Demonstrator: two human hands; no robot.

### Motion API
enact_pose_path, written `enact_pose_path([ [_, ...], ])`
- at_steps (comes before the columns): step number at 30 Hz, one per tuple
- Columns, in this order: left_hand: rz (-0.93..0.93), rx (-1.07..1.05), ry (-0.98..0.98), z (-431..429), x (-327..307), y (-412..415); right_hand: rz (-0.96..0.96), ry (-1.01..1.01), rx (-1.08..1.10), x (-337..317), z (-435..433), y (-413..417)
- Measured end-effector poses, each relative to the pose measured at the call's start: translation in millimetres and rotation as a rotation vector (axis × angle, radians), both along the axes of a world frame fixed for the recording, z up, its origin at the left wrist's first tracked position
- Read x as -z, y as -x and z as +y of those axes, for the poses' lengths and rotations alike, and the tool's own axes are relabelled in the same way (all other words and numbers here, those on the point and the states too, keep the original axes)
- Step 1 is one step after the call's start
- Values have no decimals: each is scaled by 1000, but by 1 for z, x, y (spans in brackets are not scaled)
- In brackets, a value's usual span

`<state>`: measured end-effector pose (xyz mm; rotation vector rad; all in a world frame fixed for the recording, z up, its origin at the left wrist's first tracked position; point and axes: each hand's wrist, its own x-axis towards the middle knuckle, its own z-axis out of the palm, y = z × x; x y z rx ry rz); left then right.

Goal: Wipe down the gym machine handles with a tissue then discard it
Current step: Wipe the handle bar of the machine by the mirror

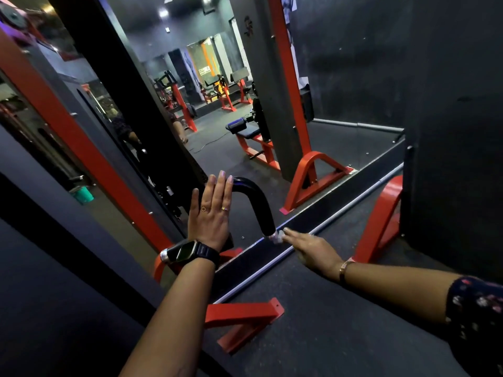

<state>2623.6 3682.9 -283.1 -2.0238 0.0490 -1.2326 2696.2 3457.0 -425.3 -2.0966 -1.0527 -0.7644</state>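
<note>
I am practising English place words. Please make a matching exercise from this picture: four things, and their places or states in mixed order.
1 left hand
2 tissue
3 watch
4 bracelet

a on the right wrist
b at the handle's lower end
c flat, fingers straight
d on the left wrist

Pairs: 1-c, 2-b, 3-d, 4-a
</note>
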Motion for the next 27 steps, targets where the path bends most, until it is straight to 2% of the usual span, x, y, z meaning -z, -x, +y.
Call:
enact_pose_path([
  [2, -6, 4, 10, 1, 2, -2, 542, -347, 197, -18, 14, 5],
  [4, -10, 2, 5, 2, 3, -3, 1099, -603, 289, -30, 27, -1],
  [6, -14, 2, -6, 3, 5, -4, 1298, -760, 260, -30, 42, -9],
  [9, -20, 24, 11, 3, 5, -5, 1496, -765, -2, -34, 65, 4],
  [12, -33, 46, 35, 2, 9, -7, 1650, -820, -166, -47, 79, 17],
  [15, -36, 24, 56, 0, 13, -8, 1758, -917, -124, -58, 82, 13],
  [23, -4, 0, 112, -9, 11, -2, 1678, -968, 37, -72, 61, -17],
  [27, 8, -17, 255, -22, 16, 6, 1636, -874, -47, -97, 42, -28],
])
